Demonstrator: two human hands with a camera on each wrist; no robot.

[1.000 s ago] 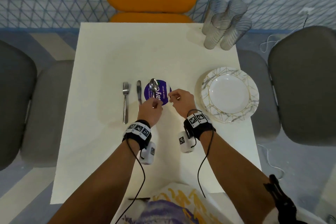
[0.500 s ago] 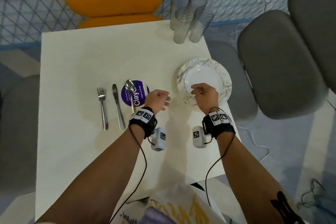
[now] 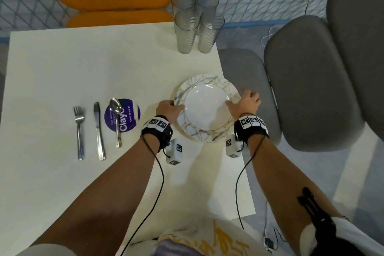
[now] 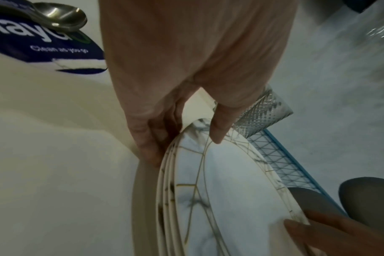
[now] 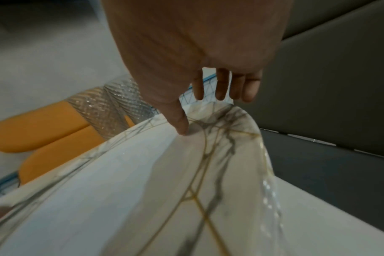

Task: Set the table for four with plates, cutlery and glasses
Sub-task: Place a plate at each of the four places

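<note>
Both hands had swung off the spoon (image 3: pixel 117 119) onto the plate stack (image 3: pixel 207 108), left hand (image 3: pixel 167 110) pinching its rim, right hand (image 3: pixel 245 103) spread wide, so one-sided lifting risked sliding plates apart.

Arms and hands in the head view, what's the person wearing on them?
Both forearms are bare. Each wrist has a black strap topped with white square-code tags, a small white camera block beneath, and a thin black cable trailing back.

The plates (image 3: pixel 207 108) are marbled white and grey with gold lines; the round sticker (image 3: pixel 128 116) is printed purple with white lettering.
</note>
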